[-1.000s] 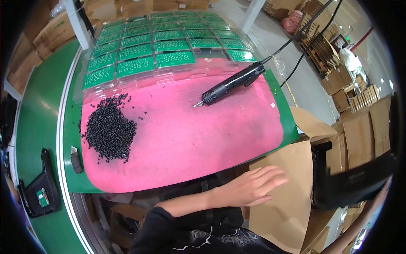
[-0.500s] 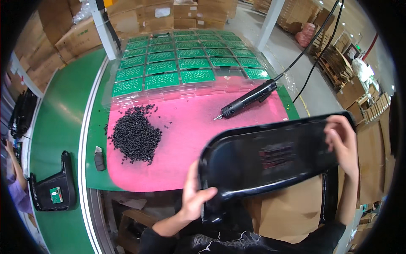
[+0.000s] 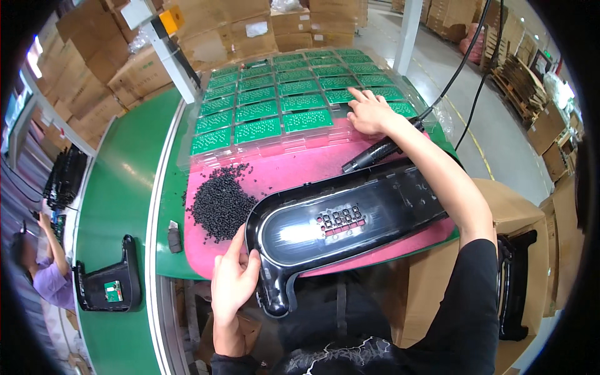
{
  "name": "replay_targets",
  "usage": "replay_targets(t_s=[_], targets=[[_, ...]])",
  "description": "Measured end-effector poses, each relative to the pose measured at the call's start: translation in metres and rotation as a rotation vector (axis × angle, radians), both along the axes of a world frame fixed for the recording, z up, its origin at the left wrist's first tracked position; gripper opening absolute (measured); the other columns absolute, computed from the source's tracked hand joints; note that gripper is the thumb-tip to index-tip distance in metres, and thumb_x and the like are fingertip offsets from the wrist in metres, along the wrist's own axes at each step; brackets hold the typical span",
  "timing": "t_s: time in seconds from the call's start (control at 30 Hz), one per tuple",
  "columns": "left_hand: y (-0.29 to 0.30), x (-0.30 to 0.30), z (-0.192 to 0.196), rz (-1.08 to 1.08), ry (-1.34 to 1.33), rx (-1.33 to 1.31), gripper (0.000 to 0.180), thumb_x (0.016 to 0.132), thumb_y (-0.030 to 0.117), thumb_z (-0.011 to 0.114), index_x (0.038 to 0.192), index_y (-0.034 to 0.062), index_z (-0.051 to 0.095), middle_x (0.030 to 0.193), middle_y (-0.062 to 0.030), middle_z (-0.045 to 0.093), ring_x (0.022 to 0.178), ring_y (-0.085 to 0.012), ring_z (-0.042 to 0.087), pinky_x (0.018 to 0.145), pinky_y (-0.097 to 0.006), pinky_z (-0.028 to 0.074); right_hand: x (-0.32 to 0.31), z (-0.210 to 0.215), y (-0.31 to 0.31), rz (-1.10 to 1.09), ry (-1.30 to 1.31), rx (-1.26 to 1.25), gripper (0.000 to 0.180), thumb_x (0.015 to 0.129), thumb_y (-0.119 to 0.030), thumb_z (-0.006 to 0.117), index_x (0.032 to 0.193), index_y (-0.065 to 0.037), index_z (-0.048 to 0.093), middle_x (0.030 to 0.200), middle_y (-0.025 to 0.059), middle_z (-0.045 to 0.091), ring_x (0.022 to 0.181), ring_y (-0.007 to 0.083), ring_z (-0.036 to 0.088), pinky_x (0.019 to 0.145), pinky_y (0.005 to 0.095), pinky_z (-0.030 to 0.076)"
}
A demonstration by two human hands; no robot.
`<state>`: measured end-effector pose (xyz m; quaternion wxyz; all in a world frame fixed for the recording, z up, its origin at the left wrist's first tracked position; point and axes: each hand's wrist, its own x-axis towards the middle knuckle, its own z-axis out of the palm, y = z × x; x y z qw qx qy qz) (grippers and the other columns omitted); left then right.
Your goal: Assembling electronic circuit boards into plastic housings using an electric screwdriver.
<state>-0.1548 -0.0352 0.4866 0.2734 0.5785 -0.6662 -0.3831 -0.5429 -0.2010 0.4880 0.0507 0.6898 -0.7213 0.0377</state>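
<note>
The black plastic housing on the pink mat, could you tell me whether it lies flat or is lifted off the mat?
Flat. The black plastic housing rests on the pink mat; the left hand steadies its end.

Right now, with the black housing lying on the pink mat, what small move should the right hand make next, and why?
Probably pinch one green circuit board and lift it from the clear tray. The right hand rests open on that row, holding nothing, while the left hand steadies the black housing.

Glossy black plastic housing [image 3: 350, 222] on a matt pink mat [image 3: 294, 172].
Clear, shiny plastic tray [image 3: 212, 140] holds green circuit boards [image 3: 257, 130]; black pellets [image 3: 220, 203] look dull and grainy; boxes [image 3: 206, 37] are brown cardboard.
</note>
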Motion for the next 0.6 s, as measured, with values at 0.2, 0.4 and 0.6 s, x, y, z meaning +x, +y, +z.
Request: replay_targets(t_s=[0.2, 0.4, 0.6], targets=[[-0.024, 0.007, 0.025, 0.057, -0.062, -0.596, 0.025, 0.083, -0.001, 0.069, 0.108, 0.0028, 0.068, 0.067, -0.0011, 0.053, 0.055, -0.0091, 0.047, 0.05, -0.025, 0.036, -0.012, 0.036, 0.004, 0.27, 0.039, -0.57, 0.03, 0.085, -0.009, 0.059, 0.113, 0.001, 0.059, 0.124, 0.0153, 0.057, 0.121, 0.032, 0.051, 0.104, 0.0475, 0.038], [-0.06, -0.04, 0.057, -0.204, -0.091, -0.967, 0.06, 0.069, 0.001, 0.08, 0.125, 0.0046, 0.059, 0.115, -0.0126, 0.057, 0.1, -0.0264, 0.056, 0.081, -0.035, 0.048, 0.036, 0.091, 0.083, 0.487, -0.554, -0.642, 0.022, 0.08, -0.002, 0.063, 0.102, -0.002, 0.062, 0.097, 0.0156, 0.063, 0.093, 0.032, 0.062, 0.083, 0.0397, 0.05], [-0.064, -0.081, 0.072, -0.775, -0.459, -0.919, 0.079, 0.059, 0.011, 0.082, 0.132, 0.0051, 0.052, 0.121, -0.0123, 0.057, 0.115, -0.0314, 0.055, 0.097, -0.042, 0.045, 0.073, 0.072, 0.171, 0.647, -0.821, -0.023, 0.031, 0.079, 0.006, 0.057, 0.109, 0.0, 0.058, 0.106, 0.0173, 0.061, 0.1, 0.0352, 0.062, 0.091, 0.0417, 0.049]])
